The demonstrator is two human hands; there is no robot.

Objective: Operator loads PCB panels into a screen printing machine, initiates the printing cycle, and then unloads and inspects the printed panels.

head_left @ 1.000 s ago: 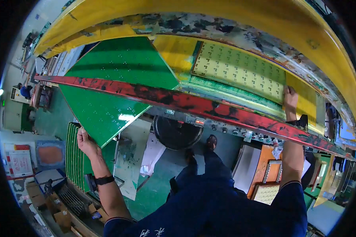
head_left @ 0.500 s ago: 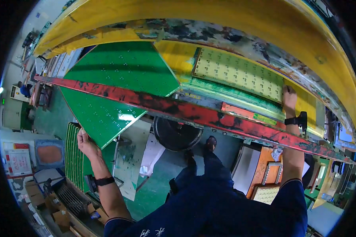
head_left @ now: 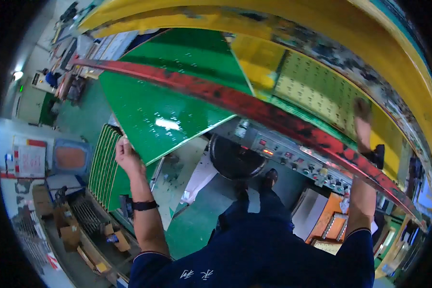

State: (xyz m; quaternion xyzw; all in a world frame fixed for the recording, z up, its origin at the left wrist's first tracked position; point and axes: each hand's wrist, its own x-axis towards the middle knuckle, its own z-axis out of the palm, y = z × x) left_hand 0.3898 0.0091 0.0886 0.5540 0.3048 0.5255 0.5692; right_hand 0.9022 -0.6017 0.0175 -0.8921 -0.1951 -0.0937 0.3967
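Observation:
My left hand [head_left: 128,154] pinches the lower left edge of a large glossy green circuit board panel [head_left: 165,103]. The panel is held at a slant, and light glares off its surface. Over at the right, my right hand [head_left: 363,117] is at the right end of a pale yellow-green board [head_left: 317,91] with rows of dark marks. Motion smears that hand, so its fingers cannot be made out. A long red bar [head_left: 216,89], blotched with dark stains, crosses above the green panel and above my right forearm.
A yellow frame [head_left: 187,20] arches over the work area. Below the red bar sits a control panel [head_left: 293,161] with knobs and lit displays. A round black stool [head_left: 235,156] stands by my feet. Several green panels stand in a rack [head_left: 105,165] at the left, near cardboard boxes [head_left: 71,237].
The whole view has shifted, bringing the control panel into sight. My left hand keeps its pinch on the green panel. My right hand stays by the pale board's right end, now blurred.

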